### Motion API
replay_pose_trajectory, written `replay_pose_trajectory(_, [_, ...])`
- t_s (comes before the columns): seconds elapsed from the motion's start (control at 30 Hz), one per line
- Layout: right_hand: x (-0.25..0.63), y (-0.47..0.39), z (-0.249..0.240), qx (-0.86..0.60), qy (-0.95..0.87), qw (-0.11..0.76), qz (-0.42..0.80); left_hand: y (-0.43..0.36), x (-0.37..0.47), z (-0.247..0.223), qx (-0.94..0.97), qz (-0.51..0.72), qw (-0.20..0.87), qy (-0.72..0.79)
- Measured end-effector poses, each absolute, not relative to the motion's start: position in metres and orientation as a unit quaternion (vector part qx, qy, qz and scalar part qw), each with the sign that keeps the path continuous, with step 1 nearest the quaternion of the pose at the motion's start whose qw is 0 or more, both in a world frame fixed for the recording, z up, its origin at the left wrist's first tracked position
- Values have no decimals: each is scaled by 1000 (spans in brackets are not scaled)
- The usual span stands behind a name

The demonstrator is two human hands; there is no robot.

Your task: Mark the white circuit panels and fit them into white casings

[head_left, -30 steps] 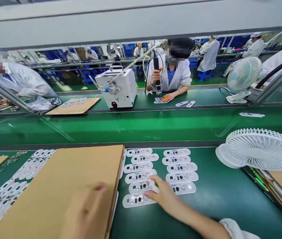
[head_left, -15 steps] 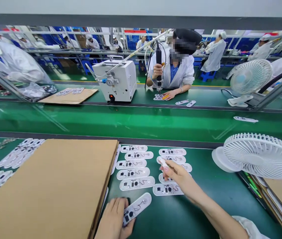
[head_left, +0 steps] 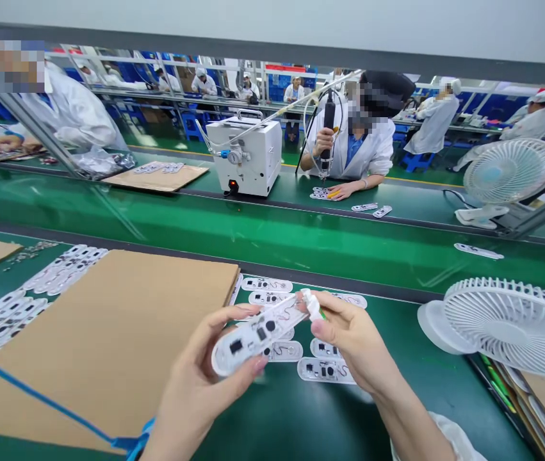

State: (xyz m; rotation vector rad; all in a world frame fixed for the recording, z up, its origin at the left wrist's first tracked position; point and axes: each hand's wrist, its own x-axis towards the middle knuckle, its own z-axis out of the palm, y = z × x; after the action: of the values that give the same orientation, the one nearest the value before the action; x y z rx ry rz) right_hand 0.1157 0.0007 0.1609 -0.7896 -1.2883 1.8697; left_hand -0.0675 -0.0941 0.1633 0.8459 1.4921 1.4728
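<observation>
My left hand (head_left: 214, 358) grips a long white rounded plastic housing (head_left: 248, 339) by its edges, thumb along the near side. The housing is tilted, and black components and thin wires show inside it. At its far right end is my right hand (head_left: 349, 330), its thumb and fingers closed on a small crumpled white piece (head_left: 309, 302) with a bit of green beside it. That piece touches or nearly touches the housing's end. More such housings (head_left: 327, 370) lie in two columns on the green table behind and below my hands, some partly hidden.
Large cardboard sheets (head_left: 123, 333) lie to the left, with rows of housings (head_left: 68, 269) beyond. A white fan (head_left: 507, 326) stands at the right. Across the green belt (head_left: 205, 230), a co-worker (head_left: 349, 141) holds a black power tool near a white machine (head_left: 246, 153). A blue cord (head_left: 36, 390) crosses lower left.
My left hand has lifted the housing from low over the table up to the middle. My right hand has drawn closer to the housing's end with the white piece. The view has tilted slightly.
</observation>
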Motion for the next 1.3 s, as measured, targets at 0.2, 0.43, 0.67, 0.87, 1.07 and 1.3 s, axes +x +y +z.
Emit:
replay_pose_trajectory(0.2, [119,-6,163,-326,-525,353,702,-93,-37,162,293,689,325,577])
replay_pose_trajectory(0.43, [128,-3,163,-339,-735,388,440,-98,-30,160,354,663,304,586])
replay_pose_trajectory(0.67, [126,4,157,-283,-790,350,417,-99,-36,155,444,636,275,569])
replay_pose_trajectory(0.87, [128,0,153,-222,-848,336,344,-98,-39,154,432,641,273,572])
replay_pose_trajectory(1.07, [105,-24,149,-297,-799,324,411,-87,-43,153,371,632,304,609])
replay_pose_trajectory(1.3, [94,-34,146,-260,-492,251,792,-85,-42,149,357,568,424,608])
